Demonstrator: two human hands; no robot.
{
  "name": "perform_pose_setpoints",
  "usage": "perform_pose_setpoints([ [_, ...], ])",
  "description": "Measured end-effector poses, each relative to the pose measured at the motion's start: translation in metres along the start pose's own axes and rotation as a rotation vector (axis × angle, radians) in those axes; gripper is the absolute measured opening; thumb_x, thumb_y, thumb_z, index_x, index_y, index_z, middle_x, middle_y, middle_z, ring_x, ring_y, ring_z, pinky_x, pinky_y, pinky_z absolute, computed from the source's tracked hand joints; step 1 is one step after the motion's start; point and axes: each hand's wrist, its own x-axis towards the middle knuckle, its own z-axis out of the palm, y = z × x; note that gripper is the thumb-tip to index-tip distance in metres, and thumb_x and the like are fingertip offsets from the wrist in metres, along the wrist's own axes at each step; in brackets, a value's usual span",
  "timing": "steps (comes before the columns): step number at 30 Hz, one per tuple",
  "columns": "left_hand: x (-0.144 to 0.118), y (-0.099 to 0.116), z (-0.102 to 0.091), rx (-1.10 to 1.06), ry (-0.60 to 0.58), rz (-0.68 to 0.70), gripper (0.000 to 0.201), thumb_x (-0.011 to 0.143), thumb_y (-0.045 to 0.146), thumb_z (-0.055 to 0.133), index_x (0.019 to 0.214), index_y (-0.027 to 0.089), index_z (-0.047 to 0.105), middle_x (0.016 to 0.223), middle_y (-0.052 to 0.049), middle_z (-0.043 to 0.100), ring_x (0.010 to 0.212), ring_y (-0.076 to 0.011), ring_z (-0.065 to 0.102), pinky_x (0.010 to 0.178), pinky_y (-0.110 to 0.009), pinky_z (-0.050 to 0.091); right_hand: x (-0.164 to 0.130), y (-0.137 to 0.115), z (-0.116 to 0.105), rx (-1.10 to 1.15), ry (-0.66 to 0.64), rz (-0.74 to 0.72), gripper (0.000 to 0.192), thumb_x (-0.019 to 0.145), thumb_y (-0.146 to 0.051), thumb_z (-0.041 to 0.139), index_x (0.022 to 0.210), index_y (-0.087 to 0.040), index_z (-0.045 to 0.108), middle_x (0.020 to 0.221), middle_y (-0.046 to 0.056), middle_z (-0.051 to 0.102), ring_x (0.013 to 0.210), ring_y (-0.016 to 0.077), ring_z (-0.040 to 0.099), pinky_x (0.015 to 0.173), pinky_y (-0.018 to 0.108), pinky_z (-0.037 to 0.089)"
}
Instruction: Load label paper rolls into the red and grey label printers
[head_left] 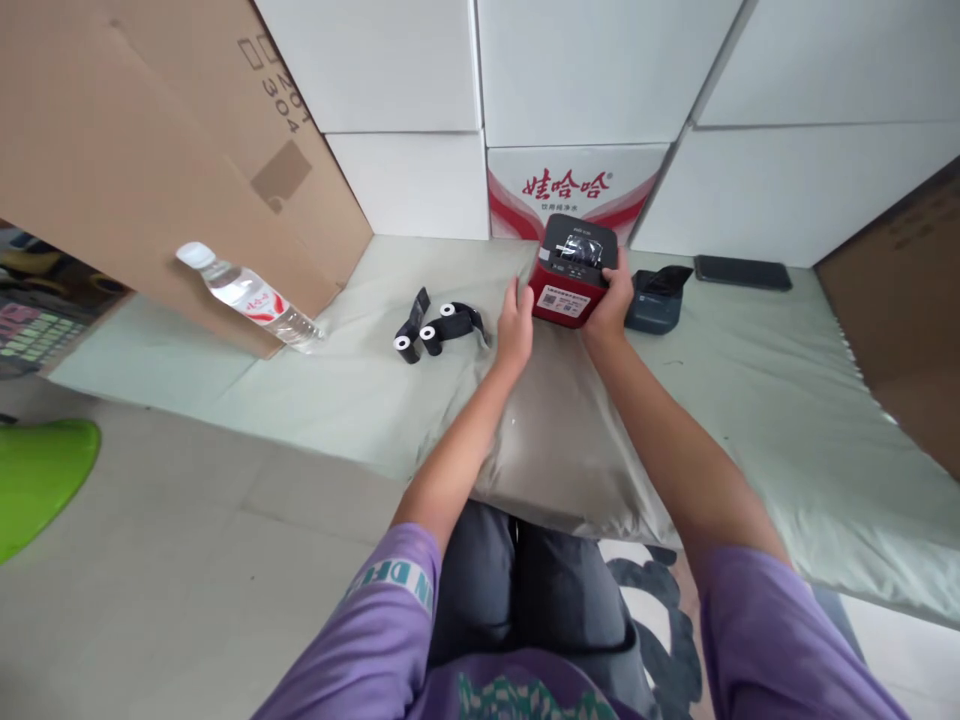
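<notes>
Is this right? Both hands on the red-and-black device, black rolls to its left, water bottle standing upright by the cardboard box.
Not quite. The head view shows the water bottle lying on its side against the cardboard box, not upright. The rest holds: the left hand and right hand flank the red-and-black device, and the black rolls lie to its left.

"娃哈哈" on the red-and-white carton (577, 190); "304" on the brown cardboard box (187, 130).
</notes>
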Motion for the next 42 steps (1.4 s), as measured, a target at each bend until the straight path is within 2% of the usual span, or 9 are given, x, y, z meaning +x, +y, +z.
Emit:
perform_pose_setpoints([
  [3, -0.017, -0.023, 0.011, 0.314, -0.079, 0.010, 0.069, 0.109, 0.046, 0.046, 0.171, 0.016, 0.038, 0.181, -0.014, 0.038, 0.171, -0.0233, 0.033, 0.141, -0.040, 0.025, 0.023, 0.007, 0.009, -0.021, 0.151, 0.050, 0.083, 0.081, -0.049, 0.036, 0.156, -0.025, 0.062, 0.142, 0.005, 0.073, 0.162, 0.0273, 0.047, 0.136, 0.053, 0.037],
  [7, -0.040, -0.031, 0.022, 0.887, -0.367, 0.109, 0.067, 0.103, 0.031, 0.052, 0.161, -0.001, 0.049, 0.177, -0.025, 0.040, 0.169, -0.0310, 0.036, 0.142, -0.044, 0.024, 0.040, 0.010, 0.023, -0.063, 0.129, 0.069, 0.089, 0.073, -0.046, 0.044, 0.157, -0.021, 0.060, 0.146, 0.007, 0.071, 0.168, 0.0256, 0.037, 0.139, 0.049, 0.032],
  [12, -0.050, -0.029, 0.026, 1.198, -0.507, 0.219, 0.071, 0.108, 0.041, 0.039, 0.168, 0.004, 0.043, 0.182, -0.019, 0.032, 0.172, -0.0350, 0.027, 0.142, -0.058, 0.022, 0.051, 0.024, 0.033, -0.019, 0.142, 0.147, 0.084, 0.073, -0.046, 0.045, 0.151, -0.020, 0.064, 0.148, 0.010, 0.070, 0.167, 0.0272, 0.038, 0.140, 0.053, 0.025],
  [23, -0.052, -0.034, 0.026, 1.221, -0.516, 0.194, 0.074, 0.109, 0.047, 0.033, 0.173, 0.009, 0.036, 0.184, -0.015, 0.028, 0.174, -0.0313, 0.022, 0.144, -0.055, 0.017, 0.049, 0.021, 0.024, -0.272, 0.160, 0.139, 0.065, 0.093, -0.039, 0.043, 0.150, -0.017, 0.064, 0.158, 0.011, 0.066, 0.160, 0.0259, 0.050, 0.138, 0.048, 0.032],
  [27, -0.053, -0.034, 0.025, 1.239, -0.510, 0.215, 0.074, 0.110, 0.046, 0.032, 0.172, 0.007, 0.037, 0.184, -0.015, 0.029, 0.174, -0.0314, 0.023, 0.144, -0.055, 0.017, -0.001, -0.008, -0.022, -0.349, 0.189, 0.038, 0.066, 0.092, -0.037, 0.048, 0.153, -0.012, 0.056, 0.160, 0.019, 0.061, 0.147, 0.0290, 0.059, 0.132, 0.046, 0.040],
  [30, -0.053, -0.033, 0.025, 1.233, -0.507, 0.218, 0.073, 0.110, 0.044, 0.032, 0.172, 0.007, 0.037, 0.184, -0.016, 0.029, 0.174, -0.0310, 0.023, 0.144, -0.054, 0.017, -0.039, -0.023, -0.073, -0.724, 0.329, -0.148, 0.059, 0.093, -0.045, 0.059, 0.146, -0.020, 0.056, 0.153, 0.022, 0.058, 0.152, 0.0380, 0.049, 0.133, 0.064, 0.032],
  [33, -0.053, -0.031, 0.025, 1.241, -0.509, 0.203, 0.072, 0.109, 0.044, 0.033, 0.173, 0.009, 0.037, 0.184, -0.015, 0.028, 0.174, -0.0298, 0.022, 0.144, -0.054, 0.017, -0.052, -0.022, -0.101, -0.981, 0.474, 0.142, 0.089, 0.082, -0.050, 0.074, 0.156, -0.014, 0.041, 0.159, 0.030, 0.047, 0.155, 0.0489, 0.041, 0.125, 0.078, 0.029],
  [36, -0.052, -0.030, 0.025, 1.254, -0.511, 0.200, 0.072, 0.110, 0.044, 0.033, 0.173, 0.009, 0.036, 0.184, -0.015, 0.029, 0.174, -0.0297, 0.022, 0.143, -0.053, 0.018, -0.047, -0.012, -0.100, -1.074, 0.396, 0.362, 0.105, 0.075, -0.050, 0.081, 0.162, -0.010, 0.036, 0.152, 0.034, 0.054, 0.148, 0.0524, 0.048, 0.121, 0.079, 0.031],
  [42, -0.053, -0.028, 0.025, 1.267, -0.514, 0.216, 0.072, 0.111, 0.043, 0.032, 0.172, 0.005, 0.035, 0.184, -0.016, 0.030, 0.174, -0.0306, 0.023, 0.143, -0.053, 0.019, -0.038, -0.002, -0.091, -1.076, 0.333, 0.339, 0.104, 0.072, -0.042, 0.078, 0.161, -0.006, 0.037, 0.148, 0.034, 0.057, 0.143, 0.0501, 0.052, 0.120, 0.072, 0.039],
])
